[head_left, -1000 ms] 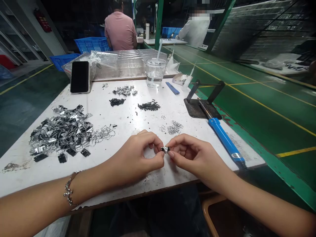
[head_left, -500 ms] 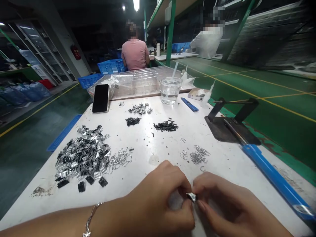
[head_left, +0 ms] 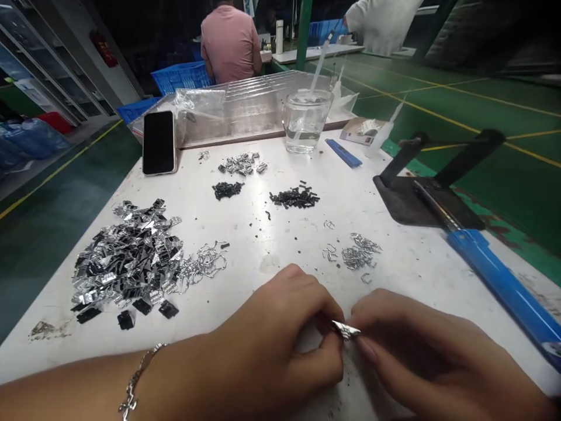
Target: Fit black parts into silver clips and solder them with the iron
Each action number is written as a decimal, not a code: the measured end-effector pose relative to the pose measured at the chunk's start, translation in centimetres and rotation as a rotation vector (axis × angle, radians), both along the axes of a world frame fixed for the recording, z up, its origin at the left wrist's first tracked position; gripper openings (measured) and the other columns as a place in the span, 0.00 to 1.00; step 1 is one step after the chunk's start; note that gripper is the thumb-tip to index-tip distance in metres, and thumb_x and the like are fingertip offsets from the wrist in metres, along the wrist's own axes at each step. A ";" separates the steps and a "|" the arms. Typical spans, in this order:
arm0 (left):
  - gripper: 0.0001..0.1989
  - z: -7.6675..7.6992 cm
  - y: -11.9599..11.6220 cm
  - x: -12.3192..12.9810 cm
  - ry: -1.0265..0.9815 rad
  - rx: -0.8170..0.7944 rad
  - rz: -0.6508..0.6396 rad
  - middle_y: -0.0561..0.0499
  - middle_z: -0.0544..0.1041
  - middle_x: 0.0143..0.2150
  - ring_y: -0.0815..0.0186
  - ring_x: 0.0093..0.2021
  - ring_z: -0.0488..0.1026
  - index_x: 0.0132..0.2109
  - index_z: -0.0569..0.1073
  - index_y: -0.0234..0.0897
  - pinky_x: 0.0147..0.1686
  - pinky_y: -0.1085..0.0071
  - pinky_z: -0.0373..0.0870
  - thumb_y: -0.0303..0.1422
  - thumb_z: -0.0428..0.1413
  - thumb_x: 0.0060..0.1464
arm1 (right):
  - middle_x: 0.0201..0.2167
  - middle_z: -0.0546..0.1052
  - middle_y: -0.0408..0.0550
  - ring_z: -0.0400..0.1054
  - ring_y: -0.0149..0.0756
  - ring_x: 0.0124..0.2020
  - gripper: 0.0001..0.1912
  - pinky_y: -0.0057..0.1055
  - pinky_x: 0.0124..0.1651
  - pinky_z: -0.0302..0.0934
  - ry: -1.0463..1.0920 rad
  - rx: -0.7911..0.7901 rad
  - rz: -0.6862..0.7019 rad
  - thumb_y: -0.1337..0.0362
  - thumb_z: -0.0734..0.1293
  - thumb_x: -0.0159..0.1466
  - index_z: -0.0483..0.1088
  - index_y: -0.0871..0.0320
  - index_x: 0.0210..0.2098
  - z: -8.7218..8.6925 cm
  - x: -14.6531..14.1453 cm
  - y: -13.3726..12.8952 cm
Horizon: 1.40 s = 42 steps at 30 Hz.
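My left hand and my right hand meet low over the white table, both pinching one small shiny metal clip between their fingertips. A bracelet hangs on my left wrist. To the left lies a big heap of silver and black clip parts. A small pile of thin wire springs sits just beyond my right hand. Farther back are two little heaps of black pieces and a small heap of silver pieces.
A black phone, a clear plastic tray and a glass of water stand at the back. A blue-handled tool on a black stand lies at the right. Two people work at benches behind.
The view has shifted closer and lower over the table. Both hands stay together on the clip, which now shows turned, sticking out flat between the fingertips.
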State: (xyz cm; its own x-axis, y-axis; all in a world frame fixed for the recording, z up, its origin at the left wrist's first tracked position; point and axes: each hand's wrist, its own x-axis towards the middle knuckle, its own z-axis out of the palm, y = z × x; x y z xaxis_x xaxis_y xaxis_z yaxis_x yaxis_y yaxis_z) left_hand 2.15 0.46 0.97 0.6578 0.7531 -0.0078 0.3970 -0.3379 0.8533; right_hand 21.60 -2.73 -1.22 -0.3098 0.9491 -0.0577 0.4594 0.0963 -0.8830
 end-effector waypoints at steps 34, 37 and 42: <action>0.04 -0.2 0.0 0.0 0.044 -0.028 0.008 0.53 0.70 0.32 0.69 0.34 0.67 0.35 0.72 0.36 0.34 0.73 0.62 0.30 0.52 0.56 | 0.33 0.73 0.42 0.68 0.30 0.36 0.07 0.25 0.36 0.64 0.199 -0.007 0.005 0.66 0.63 0.62 0.68 0.51 0.40 0.2 0.1 0.2; 0.05 -0.2 -0.1 0.0 0.056 -0.023 0.000 0.53 0.70 0.32 0.69 0.35 0.67 0.36 0.71 0.36 0.34 0.73 0.62 0.30 0.51 0.56 | 0.31 0.72 0.42 0.67 0.29 0.33 0.05 0.24 0.35 0.63 0.193 -0.002 -0.015 0.67 0.64 0.61 0.69 0.53 0.37 0.2 -0.1 0.2; 0.04 -0.1 -0.2 0.3 0.076 -0.006 0.029 0.53 0.70 0.32 0.69 0.34 0.66 0.35 0.71 0.36 0.33 0.73 0.61 0.29 0.51 0.55 | 0.29 0.71 0.42 0.66 0.30 0.31 0.05 0.25 0.33 0.62 0.166 0.005 -0.061 0.68 0.64 0.59 0.69 0.55 0.36 0.2 -0.4 0.1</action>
State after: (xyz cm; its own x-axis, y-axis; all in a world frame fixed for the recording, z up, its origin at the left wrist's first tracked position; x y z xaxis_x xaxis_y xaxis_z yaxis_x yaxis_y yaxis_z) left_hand 2.46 0.25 0.87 0.6329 0.7717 -0.0617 0.4705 -0.3201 0.8223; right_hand 21.22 -2.63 -1.04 -0.2561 0.9666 -0.0059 0.3128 0.0771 -0.9467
